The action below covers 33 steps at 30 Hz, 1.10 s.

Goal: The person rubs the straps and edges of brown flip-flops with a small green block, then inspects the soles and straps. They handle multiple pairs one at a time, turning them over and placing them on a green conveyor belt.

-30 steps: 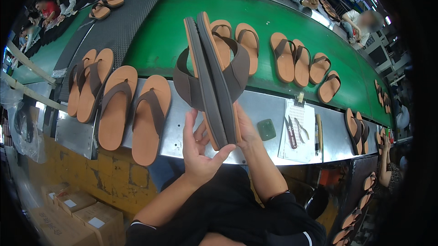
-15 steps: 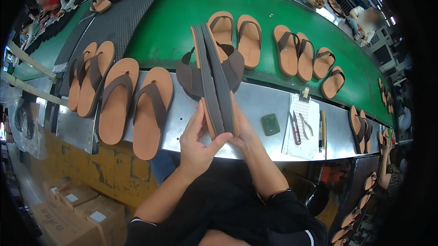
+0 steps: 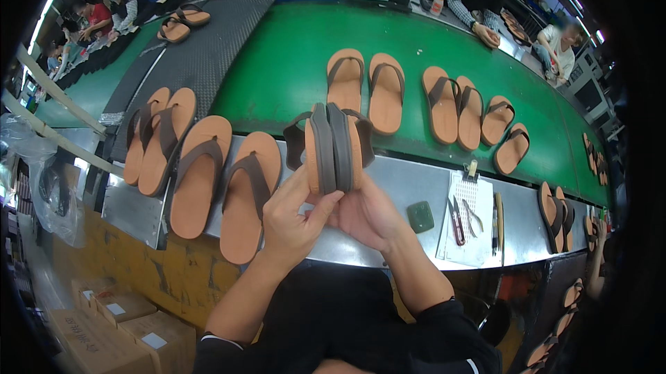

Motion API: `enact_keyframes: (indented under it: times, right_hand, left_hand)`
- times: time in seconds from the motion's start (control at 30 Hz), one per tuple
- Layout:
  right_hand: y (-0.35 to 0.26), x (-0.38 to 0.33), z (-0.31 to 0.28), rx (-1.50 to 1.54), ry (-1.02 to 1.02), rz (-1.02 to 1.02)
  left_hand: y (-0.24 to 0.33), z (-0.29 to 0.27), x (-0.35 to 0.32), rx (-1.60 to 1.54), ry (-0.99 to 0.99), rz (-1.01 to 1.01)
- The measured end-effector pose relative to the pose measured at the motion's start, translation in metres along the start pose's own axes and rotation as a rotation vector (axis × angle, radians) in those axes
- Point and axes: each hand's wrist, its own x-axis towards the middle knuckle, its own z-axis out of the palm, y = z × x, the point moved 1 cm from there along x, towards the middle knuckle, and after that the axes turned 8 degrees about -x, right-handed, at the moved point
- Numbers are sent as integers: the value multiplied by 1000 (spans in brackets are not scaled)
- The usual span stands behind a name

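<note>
I hold a pair of flip-flops [image 3: 322,152] sole to sole, dark grey soles together and tan footbeds facing outward, heel ends toward me. Their brown straps bulge out on both sides. My left hand [image 3: 294,216] closes on the lower left side, its thumb across the near end. On the right, my right hand [image 3: 369,216] supports the other flip-flop, palm partly turned up and some fingers hidden behind it. Left of my hands, a tan flip-flop with a brown strap [image 3: 244,218] lies on the metal bench edge [image 3: 333,246].
More flip-flops [image 3: 166,142] stand at the left; others [image 3: 385,93] lie on the green belt [image 3: 291,48]. Right of my hands are a green block [image 3: 420,216], a clipped paper sheet [image 3: 451,242], snips [image 3: 458,225] and pens [image 3: 497,225]. Cartons [image 3: 111,332] sit lower left. Co-workers [image 3: 479,6] sit across.
The held pair has tilted, so its far ends are foreshortened and lower in view. My right palm shows more. The view has shifted, with the bench lower and more background visible.
</note>
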Motion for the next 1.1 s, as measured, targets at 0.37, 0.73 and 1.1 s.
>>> enact_keyframes:
  times: [0.37, 0.73, 1.1]
  right_hand:
    - [-12, -2, 23, 4, -8, 2]
    - [1, -11, -10, -49, -82, -113]
    - [35, -24, -62, 190, -8, -123]
  left_hand:
    - [10, -9, 10, -36, 5, -9]
    - [-6, -3, -36, -74, 19, 180]
    - [-47, 11, -77, -534, 241, -21]
